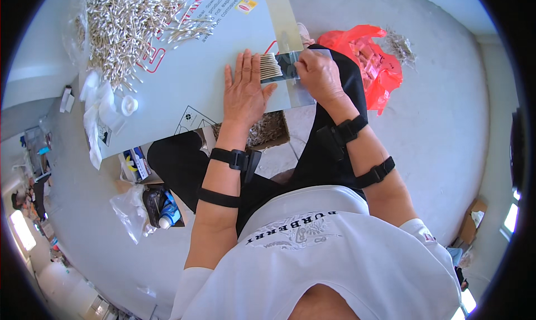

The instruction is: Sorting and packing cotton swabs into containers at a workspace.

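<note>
A neat row of cotton swabs (270, 66) lies side by side near the right edge of the light table board. My left hand (243, 88) rests flat just left of it, fingers stretched out and thumb spread toward the row. Right of the swabs is a dark, shiny strip (288, 65). At its right end my right hand (320, 77) is closed in a fist; what its curled fingers hold is hidden. Clear plastic (301, 94) shows below that hand at the board's edge.
A large heap of loose cotton swabs (125, 27) covers the far left of the board, with a white roll (129, 105) nearer. Below the board stands a carton (282, 133) of swabs. A red plastic bag (385, 68) with pink packets sits at the right.
</note>
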Demonstrator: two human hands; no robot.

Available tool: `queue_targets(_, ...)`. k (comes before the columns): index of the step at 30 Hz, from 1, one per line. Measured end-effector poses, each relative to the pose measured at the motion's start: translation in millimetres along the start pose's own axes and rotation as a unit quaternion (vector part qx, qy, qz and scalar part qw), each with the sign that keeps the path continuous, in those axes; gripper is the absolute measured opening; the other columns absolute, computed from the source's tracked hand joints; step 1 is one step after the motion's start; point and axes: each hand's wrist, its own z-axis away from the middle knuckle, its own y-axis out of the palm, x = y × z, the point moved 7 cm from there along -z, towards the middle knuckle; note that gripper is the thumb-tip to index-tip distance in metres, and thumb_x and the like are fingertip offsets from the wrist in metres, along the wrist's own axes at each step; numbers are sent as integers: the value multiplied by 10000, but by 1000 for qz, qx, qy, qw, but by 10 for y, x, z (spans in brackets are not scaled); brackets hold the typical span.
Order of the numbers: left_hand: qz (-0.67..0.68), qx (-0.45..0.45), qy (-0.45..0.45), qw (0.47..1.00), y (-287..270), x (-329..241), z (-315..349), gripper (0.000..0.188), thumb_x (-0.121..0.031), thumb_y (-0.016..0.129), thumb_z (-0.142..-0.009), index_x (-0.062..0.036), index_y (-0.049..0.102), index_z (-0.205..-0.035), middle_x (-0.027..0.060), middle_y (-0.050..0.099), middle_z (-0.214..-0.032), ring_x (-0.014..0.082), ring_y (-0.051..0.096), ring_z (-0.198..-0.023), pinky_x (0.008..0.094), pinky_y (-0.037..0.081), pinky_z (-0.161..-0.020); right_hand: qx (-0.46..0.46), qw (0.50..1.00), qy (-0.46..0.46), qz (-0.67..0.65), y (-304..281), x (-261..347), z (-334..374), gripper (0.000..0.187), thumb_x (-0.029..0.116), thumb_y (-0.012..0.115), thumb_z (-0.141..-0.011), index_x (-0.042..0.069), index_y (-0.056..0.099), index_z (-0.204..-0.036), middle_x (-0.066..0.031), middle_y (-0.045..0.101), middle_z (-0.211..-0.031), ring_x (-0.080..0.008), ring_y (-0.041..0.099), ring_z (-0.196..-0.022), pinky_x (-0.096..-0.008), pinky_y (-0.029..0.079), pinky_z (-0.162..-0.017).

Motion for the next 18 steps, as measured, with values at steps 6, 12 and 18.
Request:
queue_targets(6,2,-15,5,1000,16,20,16,736,-454,506,-918,-80,228,-1487,119,219,-1553,269,194,-1441,494,126,-1158,236,953,29,190,275,305,-90,111,116,604,-754,44,682,-788,-161,680,-765,-319,692,-735,-403,553,-639)
queue_targets(12,3,-31,15,999,5,4,16,739,-462,512,-916,-60,249,-1477,124,224,-1550,276,202,-1438,503,129,-1154,234,947,-3,219,391,353,-246,113,103,609,-752,73,713,-783,-132,700,-784,-291,706,-754,-385,556,-623)
queue_targets(18,-3,-33,15,999,25,10,22,742,-470,506,-916,-56,252,-1476,128,226,-1549,276,200,-1438,512,127,-1152,224,947,61,222,352,184,-265,152,139,602,-761,68,721,-823,-149,704,-834,-311,700,-810,-398,555,-669)
